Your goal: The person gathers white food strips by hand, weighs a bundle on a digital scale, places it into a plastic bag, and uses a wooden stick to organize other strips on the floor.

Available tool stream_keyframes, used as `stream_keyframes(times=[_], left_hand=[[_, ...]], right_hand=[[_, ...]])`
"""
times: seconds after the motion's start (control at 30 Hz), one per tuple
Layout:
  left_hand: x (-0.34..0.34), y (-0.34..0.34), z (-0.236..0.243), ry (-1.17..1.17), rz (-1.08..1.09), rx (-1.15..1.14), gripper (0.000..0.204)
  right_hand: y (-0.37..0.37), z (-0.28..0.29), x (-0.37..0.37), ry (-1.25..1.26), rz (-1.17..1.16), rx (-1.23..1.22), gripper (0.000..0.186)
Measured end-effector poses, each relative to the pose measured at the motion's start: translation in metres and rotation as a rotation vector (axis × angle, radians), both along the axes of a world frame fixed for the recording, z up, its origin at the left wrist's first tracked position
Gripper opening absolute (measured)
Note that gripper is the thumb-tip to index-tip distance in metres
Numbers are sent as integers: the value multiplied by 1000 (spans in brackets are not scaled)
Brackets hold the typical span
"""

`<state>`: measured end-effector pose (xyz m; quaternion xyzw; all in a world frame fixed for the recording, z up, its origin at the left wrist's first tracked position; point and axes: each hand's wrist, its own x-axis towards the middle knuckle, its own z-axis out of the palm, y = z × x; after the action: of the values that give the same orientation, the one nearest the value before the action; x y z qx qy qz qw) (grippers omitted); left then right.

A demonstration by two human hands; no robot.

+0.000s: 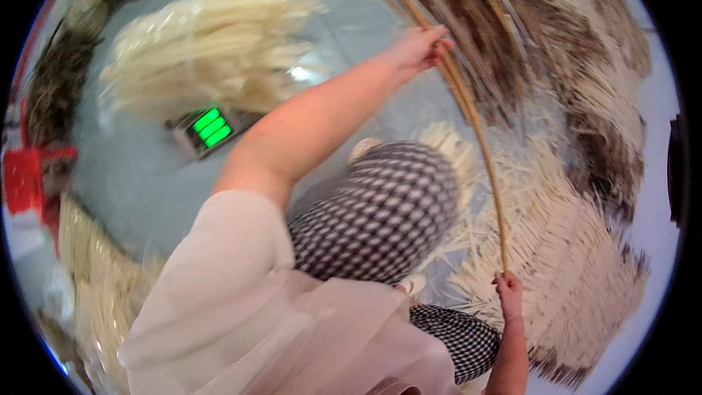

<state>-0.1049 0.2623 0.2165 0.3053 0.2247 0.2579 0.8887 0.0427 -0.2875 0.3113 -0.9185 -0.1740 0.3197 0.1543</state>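
One long, thin brown stalk [482, 139] bends in an arc between my two hands. My left hand [420, 51] is stretched far forward, its fingers closed round the stalk's upper part beside a sheaf of brown stalks [486, 36]. Low at the right, my right hand [510, 294] pinches the stalk's near end. Beneath that hand spreads a broad heap of pale cream strips [552, 256]. Slight blur softens the fingers of the left hand.
On the grey floor [131, 197] at the left lies a large cream bundle [197, 47], partly in clear wrap. Beside it sits a scale with a green-lit display [211, 129]. Another pale bundle [95, 285] and a red object [23, 179] are at the far left. Brown-and-cream bundles [599, 88] line the right.
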Motion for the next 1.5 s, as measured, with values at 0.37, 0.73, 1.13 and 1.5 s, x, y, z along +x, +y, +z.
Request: stream_keyframes(times=[0.37,0.73,1.13,1.5], left_hand=[[-49,-30,-49,389,-867,288,46],[-111,-106,-134,805,-1457,-96,39],[-71,-100,-217,727,-674,-69,60],[-38,-80,-168,551,-533,-118,58]], right_hand=[[286,-56,171,-583,205,673,42],[337,-280,33,44,236,-112,51],[319,-321,-68,-72,160,117,62],[286,-257,-76,510,23,721,42]])
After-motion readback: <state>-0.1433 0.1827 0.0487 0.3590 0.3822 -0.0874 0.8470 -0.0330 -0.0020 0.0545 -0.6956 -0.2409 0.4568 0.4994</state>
